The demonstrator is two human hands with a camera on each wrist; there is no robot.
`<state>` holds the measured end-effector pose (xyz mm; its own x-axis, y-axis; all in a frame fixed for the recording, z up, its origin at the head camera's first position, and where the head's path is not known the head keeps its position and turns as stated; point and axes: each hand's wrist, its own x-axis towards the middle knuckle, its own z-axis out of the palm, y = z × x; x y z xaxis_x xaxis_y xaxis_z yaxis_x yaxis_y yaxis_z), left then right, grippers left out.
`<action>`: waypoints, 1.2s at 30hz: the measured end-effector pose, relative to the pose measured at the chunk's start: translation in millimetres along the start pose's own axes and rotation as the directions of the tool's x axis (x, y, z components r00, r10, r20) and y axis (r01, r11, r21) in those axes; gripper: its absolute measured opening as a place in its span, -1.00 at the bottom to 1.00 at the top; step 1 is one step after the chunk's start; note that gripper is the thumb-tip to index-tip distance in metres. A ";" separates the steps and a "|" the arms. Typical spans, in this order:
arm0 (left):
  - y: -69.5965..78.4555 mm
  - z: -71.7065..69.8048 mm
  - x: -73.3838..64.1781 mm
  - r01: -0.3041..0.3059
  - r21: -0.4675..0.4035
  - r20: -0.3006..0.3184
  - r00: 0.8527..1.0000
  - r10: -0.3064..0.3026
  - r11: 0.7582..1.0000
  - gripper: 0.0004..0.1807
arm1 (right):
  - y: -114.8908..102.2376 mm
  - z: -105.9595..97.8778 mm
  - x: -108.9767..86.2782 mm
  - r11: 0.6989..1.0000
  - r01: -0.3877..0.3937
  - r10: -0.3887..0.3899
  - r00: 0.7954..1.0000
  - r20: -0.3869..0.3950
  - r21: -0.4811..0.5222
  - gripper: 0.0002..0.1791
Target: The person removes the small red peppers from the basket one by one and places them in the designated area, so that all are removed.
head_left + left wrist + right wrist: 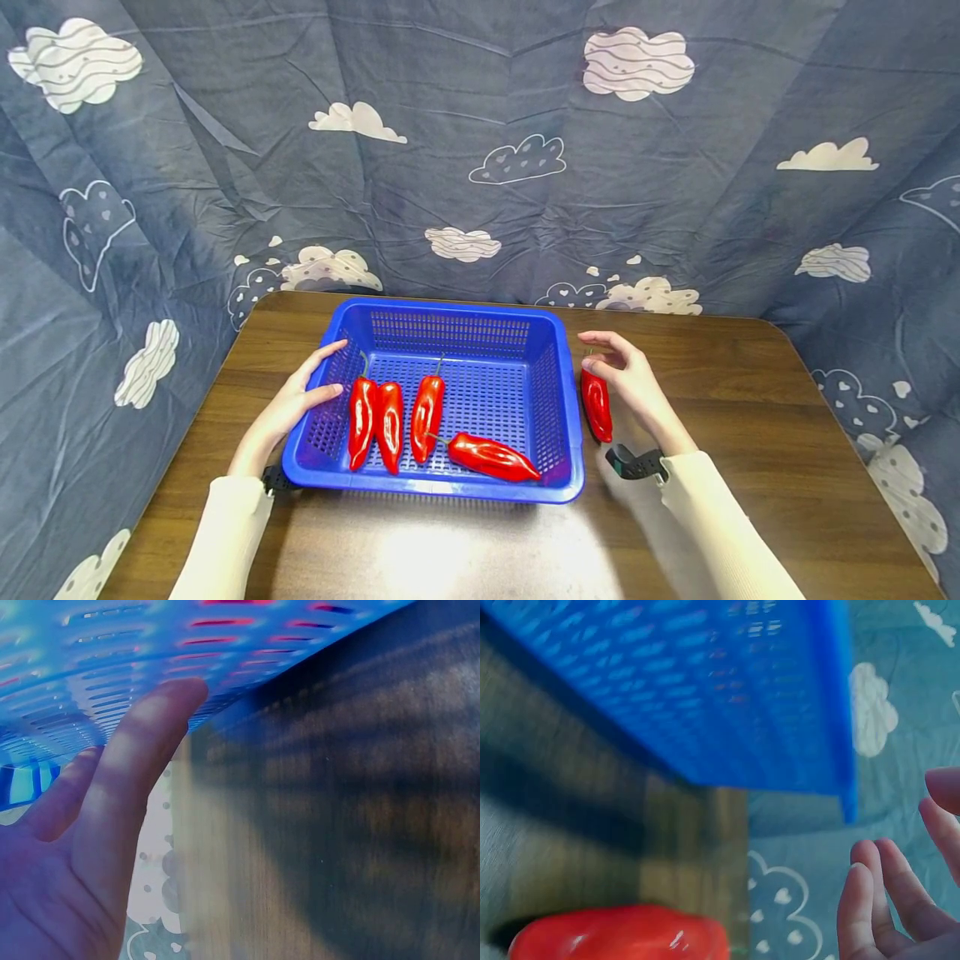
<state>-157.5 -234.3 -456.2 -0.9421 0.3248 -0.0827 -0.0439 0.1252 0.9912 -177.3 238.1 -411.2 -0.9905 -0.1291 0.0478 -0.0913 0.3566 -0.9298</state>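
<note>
A blue plastic basket [465, 495] with slotted walls stands on the table, holding several glossy red peppers. Two of these peppers, one [362, 421] beside another [389, 425], lie along the left side; a third [427, 417] is near the middle. Across the front right lies a pepper [491, 457] turned sideways. My left hand [292, 404] is at the basket's left rim, fingers extended and thumb apart, overlapping the side wall. To the right of the basket a single pepper [597, 408] lies on the table. Over its stem end my right hand [626, 371] hovers, fingers spread and slightly bent, nothing between them.
The wooden table [705, 383] extends to both sides and in front of the basket. Behind it hangs a dark blue curtain [450, 192] with white clouds. Each wrist wears a black strap, the right one [637, 463] close to the loose pepper.
</note>
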 end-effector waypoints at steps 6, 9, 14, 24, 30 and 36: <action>-0.3 0.2 0.4 -0.018 0.024 -0.005 1.000 0.018 1.000 -0.30 | -15.4 6.6 1.6 0.995 0.058 -0.063 0.996 0.065 0.078 -0.59; 0.1 0.1 0.0 -0.021 0.031 -0.004 1.000 0.021 0.999 -0.30 | -22.2 10.3 3.0 0.992 0.078 -0.088 0.992 0.094 0.104 -0.60; 0.5 0.4 -0.8 0.019 -0.003 -0.002 1.000 -0.019 1.000 -0.30 | -31.5 17.4 5.3 0.989 0.080 -0.097 0.985 0.144 0.122 -0.61; 0.3 0.6 -0.3 -0.008 0.026 -0.006 1.000 0.008 1.000 -0.31 | -41.8 35.5 9.8 0.979 0.068 -0.125 0.945 0.303 0.193 -0.61; -0.2 0.6 -0.4 -0.014 0.010 -0.002 1.000 0.014 1.000 -0.30 | -45.5 47.7 10.9 0.980 0.018 -0.096 0.914 0.394 0.197 -0.57; -0.7 0.8 -0.5 -0.012 -0.003 -0.001 1.000 0.012 1.000 -0.29 | -45.5 57.5 14.0 0.975 -0.046 -0.068 0.870 0.488 0.216 -0.55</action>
<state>-156.7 -233.8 -456.9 -0.9430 0.3252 -0.0706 -0.0336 0.1181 0.9924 -181.1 166.9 -389.2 -0.8052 -0.5883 -0.0739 -0.0214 0.1534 -0.9879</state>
